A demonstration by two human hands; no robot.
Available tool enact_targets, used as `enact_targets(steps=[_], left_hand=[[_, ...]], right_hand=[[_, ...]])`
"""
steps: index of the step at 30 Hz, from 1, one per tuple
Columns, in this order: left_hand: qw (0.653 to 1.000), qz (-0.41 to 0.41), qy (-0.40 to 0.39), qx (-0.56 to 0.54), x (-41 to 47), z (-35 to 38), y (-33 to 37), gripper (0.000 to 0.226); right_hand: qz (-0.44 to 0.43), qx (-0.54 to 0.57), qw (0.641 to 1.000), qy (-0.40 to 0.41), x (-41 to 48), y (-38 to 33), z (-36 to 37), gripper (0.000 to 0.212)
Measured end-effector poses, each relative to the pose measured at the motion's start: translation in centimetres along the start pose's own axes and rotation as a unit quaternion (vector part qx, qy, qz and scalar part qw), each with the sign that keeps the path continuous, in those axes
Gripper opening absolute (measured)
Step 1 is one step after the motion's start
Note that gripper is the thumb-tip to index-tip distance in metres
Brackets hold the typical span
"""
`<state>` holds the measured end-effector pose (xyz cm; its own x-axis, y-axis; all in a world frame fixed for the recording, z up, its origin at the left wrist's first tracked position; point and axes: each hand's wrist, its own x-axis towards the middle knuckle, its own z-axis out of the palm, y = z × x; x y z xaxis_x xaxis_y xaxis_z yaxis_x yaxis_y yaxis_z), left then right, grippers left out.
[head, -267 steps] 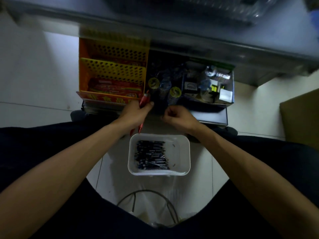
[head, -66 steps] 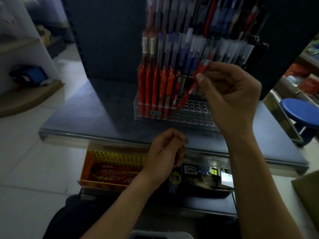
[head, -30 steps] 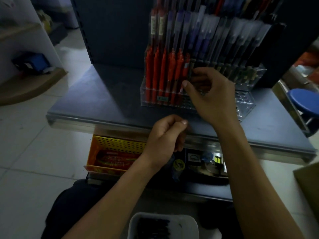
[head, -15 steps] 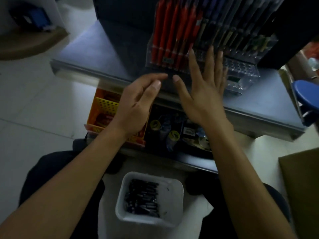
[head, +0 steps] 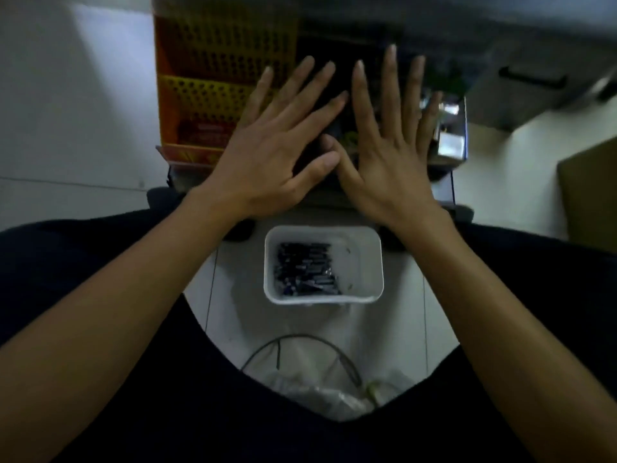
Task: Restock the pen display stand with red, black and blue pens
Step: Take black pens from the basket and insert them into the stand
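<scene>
Far left: orange perforated basket under the tabletop, with the left hand in front of it, palm down, fingers straight and spread, holding nothing. Centre: dark pens heaped in the left half of a white tub on the floor, nearer than both hands, between the person's legs. Right hand likewise flat and spread, thumb tip just beside the left thumb; brown box at the right edge.

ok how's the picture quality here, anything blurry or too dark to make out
Head view: dim overall; the orange basket up top is motion-smeared; the left hand and right hand are fairly sharp; the pens in the white tub show only as dark shapes.
</scene>
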<state>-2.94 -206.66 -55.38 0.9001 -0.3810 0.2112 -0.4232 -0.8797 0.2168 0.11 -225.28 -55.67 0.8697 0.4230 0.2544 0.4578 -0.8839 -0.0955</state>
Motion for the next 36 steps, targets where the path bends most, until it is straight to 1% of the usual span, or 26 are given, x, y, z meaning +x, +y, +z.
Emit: enact_targets(steps=[3, 6, 9, 12, 14, 16, 17, 18, 19, 23, 25, 26, 27, 28, 29, 30, 33, 36], left_hand=[[0.995, -0.002, -0.072, -0.066, -2.7, 3.4, 0.4, 0.068], [0.976, -0.036, -0.163, -0.137, -4.8, 6.7, 1.0, 0.067], [0.94, -0.091, -0.25, -0.214, -5.6, 9.4, 1.4, 0.061], [0.899, -0.144, -0.322, -0.259, -5.7, 11.0, 1.3, 0.058], [0.867, -0.175, -0.371, -0.282, -6.0, 12.1, 0.9, 0.057], [0.835, -0.207, -0.403, -0.312, -6.4, 12.9, 0.5, 0.058], [0.818, -0.229, -0.41, -0.332, -6.7, 13.4, 0.2, 0.059], [0.803, -0.251, -0.413, -0.348, -6.8, 13.7, -0.1, 0.059], [0.791, -0.27, -0.415, -0.36, -7.0, 14.2, -0.4, 0.059], [0.756, -0.296, -0.411, -0.415, -7.5, 15.2, -0.8, 0.058], [0.737, -0.318, -0.415, -0.428, -7.4, 15.4, -0.7, 0.055], [0.717, -0.339, -0.409, -0.452, -7.3, 15.4, -0.6, 0.054], [0.688, -0.362, -0.404, -0.482, -7.2, 15.6, -0.7, 0.054], [0.665, -0.379, -0.398, -0.506, -7.2, 15.7, -0.8, 0.055], [0.65, -0.393, -0.393, -0.518, -7.3, 15.7, -0.9, 0.057], [0.643, -0.402, -0.39, -0.523, -7.3, 15.8, -1.0, 0.058], [0.633, -0.416, -0.38, -0.531, -7.5, 16.1, -1.4, 0.061], [0.633, -0.423, -0.373, -0.53, -7.5, 16.0, -1.4, 0.063]], right_hand=[[0.026, 0.024, 0.998, -0.046, -3.4, -0.6, 2.4, 0.077], [0.05, 0.06, 0.991, -0.11, -6.6, -0.5, 5.0, 0.078], [0.084, 0.113, 0.975, -0.171, -9.0, -0.1, 7.5, 0.079], [0.111, 0.204, 0.946, -0.225, -10.8, 0.5, 9.7, 0.077], [0.124, 0.267, 0.916, -0.271, -11.6, 1.1, 11.8, 0.067], [0.132, 0.27, 0.895, -0.328, -12.2, 1.8, 14.3, 0.04], [0.138, 0.265, 0.885, -0.358, -12.3, 2.0, 15.4, 0.027], [0.147, 0.262, 0.87, -0.391, -12.5, 2.1, 16.5, 0.021], [0.158, 0.261, 0.853, -0.424, -12.4, 2.1, 17.4, 0.021], [0.172, 0.23, 0.783, -0.551, -12.9, 0.9, 20.7, 0.03], [0.2, 0.213, 0.747, -0.598, -13.1, 0.0, 21.9, 0.034], [0.196, 0.202, 0.736, -0.616, -13.3, -0.5, 22.2, 0.035], [0.19, 0.198, 0.724, -0.632, -13.3, -0.9, 22.5, 0.037], [0.18, 0.195, 0.719, -0.643, -13.4, -1.2, 22.8, 0.039], [0.172, 0.189, 0.711, -0.655, -13.5, -1.3, 23.1, 0.042], [0.16, 0.182, 0.708, -0.663, -13.6, -1.3, 23.2, 0.045], [0.147, 0.168, 0.7, -0.678, -14.2, -0.8, 24.2, 0.052], [0.181, 0.193, 0.713, -0.65, -14.4, -0.4, 24.8, 0.055]])
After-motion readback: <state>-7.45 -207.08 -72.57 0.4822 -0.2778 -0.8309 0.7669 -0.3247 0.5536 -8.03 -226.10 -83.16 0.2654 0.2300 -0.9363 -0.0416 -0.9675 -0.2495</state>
